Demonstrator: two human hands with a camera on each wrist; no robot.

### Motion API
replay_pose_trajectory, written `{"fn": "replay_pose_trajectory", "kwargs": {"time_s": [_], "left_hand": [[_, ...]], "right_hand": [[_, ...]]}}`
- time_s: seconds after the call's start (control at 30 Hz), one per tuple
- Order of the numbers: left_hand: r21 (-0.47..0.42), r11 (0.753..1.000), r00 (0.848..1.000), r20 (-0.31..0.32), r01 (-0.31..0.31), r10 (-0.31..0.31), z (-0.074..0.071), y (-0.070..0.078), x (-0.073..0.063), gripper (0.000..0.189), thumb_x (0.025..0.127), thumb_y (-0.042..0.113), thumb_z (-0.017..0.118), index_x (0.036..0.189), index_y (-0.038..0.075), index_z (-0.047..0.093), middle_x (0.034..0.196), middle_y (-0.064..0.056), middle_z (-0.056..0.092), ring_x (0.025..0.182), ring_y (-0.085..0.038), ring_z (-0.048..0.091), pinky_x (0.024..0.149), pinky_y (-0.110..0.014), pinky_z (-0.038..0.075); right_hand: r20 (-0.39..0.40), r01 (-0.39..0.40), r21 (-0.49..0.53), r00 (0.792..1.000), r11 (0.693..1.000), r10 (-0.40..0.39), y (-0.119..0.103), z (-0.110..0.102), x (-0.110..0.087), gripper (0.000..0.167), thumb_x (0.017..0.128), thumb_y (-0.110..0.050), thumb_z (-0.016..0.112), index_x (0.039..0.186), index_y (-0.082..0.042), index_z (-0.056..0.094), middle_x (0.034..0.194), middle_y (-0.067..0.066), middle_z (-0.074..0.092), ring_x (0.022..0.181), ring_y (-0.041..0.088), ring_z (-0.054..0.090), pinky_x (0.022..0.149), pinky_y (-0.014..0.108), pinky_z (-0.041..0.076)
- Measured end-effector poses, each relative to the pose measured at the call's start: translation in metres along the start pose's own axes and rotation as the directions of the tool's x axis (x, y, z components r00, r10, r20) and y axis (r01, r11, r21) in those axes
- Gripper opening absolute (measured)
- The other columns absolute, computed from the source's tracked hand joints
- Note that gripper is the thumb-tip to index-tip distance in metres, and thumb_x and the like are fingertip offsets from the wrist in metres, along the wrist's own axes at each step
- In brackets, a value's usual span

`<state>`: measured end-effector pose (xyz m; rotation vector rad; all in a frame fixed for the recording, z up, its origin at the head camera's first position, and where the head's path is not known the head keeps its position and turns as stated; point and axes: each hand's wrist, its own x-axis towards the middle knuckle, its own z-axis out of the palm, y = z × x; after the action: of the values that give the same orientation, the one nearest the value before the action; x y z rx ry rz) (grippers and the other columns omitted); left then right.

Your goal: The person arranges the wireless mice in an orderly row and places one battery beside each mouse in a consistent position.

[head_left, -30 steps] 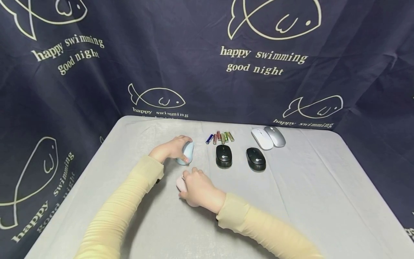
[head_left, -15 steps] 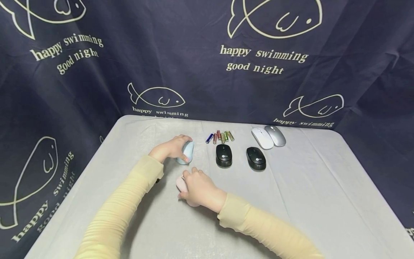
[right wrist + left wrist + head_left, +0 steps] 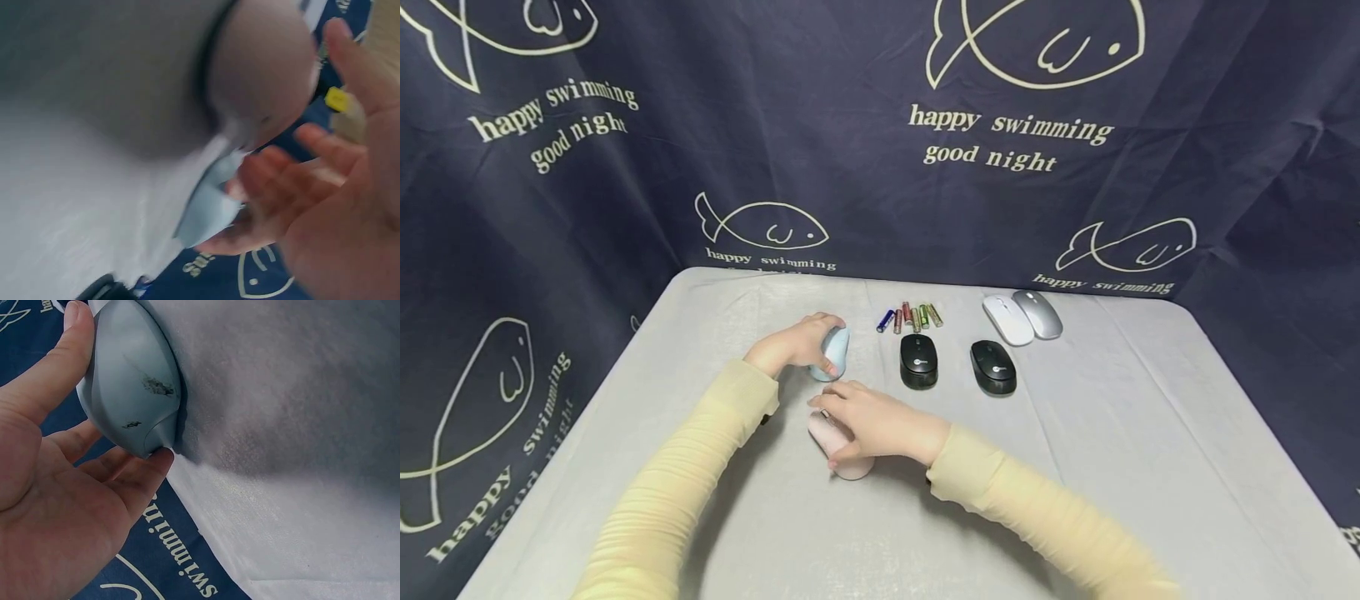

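Note:
A light blue computer mouse (image 3: 835, 354) rests on the table, left of centre. My left hand (image 3: 796, 343) grips it, with the thumb on one side and the fingertips at the other side. Dark scuffs mark the blue mouse (image 3: 132, 375) in the left wrist view. Nearer to me lies a pink computer mouse (image 3: 826, 430), partly covered by my right hand (image 3: 883, 423). That hand's fingers are spread above and beside the mouse. In the right wrist view the thumb stands apart from the pink mouse (image 3: 262, 69), and the picture is blurred.
Two black mice, one (image 3: 919, 362) behind the hands and another (image 3: 994, 367) farther right, lie on the grey-white table (image 3: 1120, 433). Several small batteries (image 3: 916, 317) lie at the back. A white mouse (image 3: 1009, 320) touches a grey mouse (image 3: 1039, 315). A dark curtain (image 3: 880, 167) hangs behind.
My right hand has loosened from the pink mouse and shifted slightly right and up, so more of the mouse shows. The left hand and blue mouse have stayed put.

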<state>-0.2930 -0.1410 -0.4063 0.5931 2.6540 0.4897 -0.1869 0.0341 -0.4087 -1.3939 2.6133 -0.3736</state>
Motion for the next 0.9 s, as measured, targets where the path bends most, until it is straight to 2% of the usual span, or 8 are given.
{"fn": "replay_pose_trajectory", "kwargs": {"time_s": [0.17,0.37,0.57,0.9], "left_hand": [[0.0,1.0,1.0,0.003,-0.002,0.002,0.0,0.001,-0.001,0.09,0.07,0.027,0.082,0.143,0.006,0.035,0.149,-0.019,0.032,0.133,-0.037,0.033,0.107,-0.052,0.034],[0.0,1.0,1.0,0.002,-0.007,0.007,-0.001,0.001,-0.001,0.089,0.07,0.027,0.082,0.143,0.005,0.035,0.148,-0.019,0.033,0.132,-0.037,0.034,0.107,-0.052,0.034],[-0.001,1.0,1.0,0.003,-0.007,0.007,0.0,0.0,0.001,0.088,0.071,0.028,0.081,0.143,0.006,0.035,0.149,-0.019,0.032,0.133,-0.036,0.033,0.107,-0.051,0.034],[0.007,1.0,1.0,-0.008,-0.021,0.022,0.0,0.0,0.0,0.087,0.071,0.027,0.082,0.142,0.004,0.036,0.147,-0.02,0.035,0.132,-0.038,0.035,0.107,-0.051,0.034]], "right_hand": [[0.024,0.175,0.075,0.984,0.982,-0.177,0.02,0.004,-0.001,0.081,0.073,-0.044,0.077,0.139,-0.012,0.044,0.143,0.008,0.041,0.131,0.021,0.038,0.112,0.03,0.03],[0.058,0.285,0.113,0.955,0.952,-0.293,0.035,0.008,-0.002,0.09,0.067,-0.048,0.08,0.142,-0.015,0.041,0.147,0.011,0.036,0.137,0.02,0.031,0.114,0.03,0.025],[0.103,0.322,0.11,0.937,0.94,-0.333,0.04,0.011,-0.001,0.097,0.063,-0.051,0.082,0.143,-0.016,0.04,0.149,0.01,0.033,0.139,0.018,0.029,0.114,0.028,0.026],[0.139,0.319,0.105,0.933,0.942,-0.332,0.046,0.014,0.002,0.097,0.063,-0.053,0.082,0.143,-0.018,0.039,0.151,0.009,0.031,0.139,0.018,0.028,0.113,0.029,0.028]]}}
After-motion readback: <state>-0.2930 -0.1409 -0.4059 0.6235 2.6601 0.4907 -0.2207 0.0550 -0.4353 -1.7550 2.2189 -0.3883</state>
